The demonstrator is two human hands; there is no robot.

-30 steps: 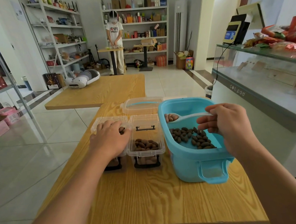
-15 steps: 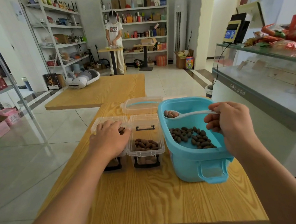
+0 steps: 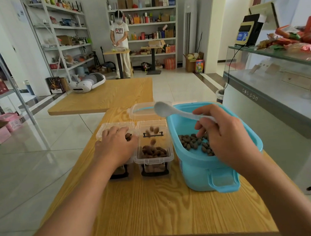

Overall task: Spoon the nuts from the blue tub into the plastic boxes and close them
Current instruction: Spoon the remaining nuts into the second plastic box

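On table, right hand (image 3: 226,134) gripping spoon (image 3: 177,112), nuts (image 3: 151,134) dropping into box (image 3: 153,153), left hand (image 3: 116,145) resting flat on neighbouring box (image 3: 103,131)

Small shop interior: stocked goods shelves (image 3: 144,23) along walls, glass display counter (image 3: 276,82) with snack packets (image 3: 298,37), payment terminal (image 3: 248,31).

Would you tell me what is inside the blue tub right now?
Brown nuts lie loose on the floor of the blue tub. The right hand, holding the white spoon, covers the tub's near right part, so anything there is hidden.
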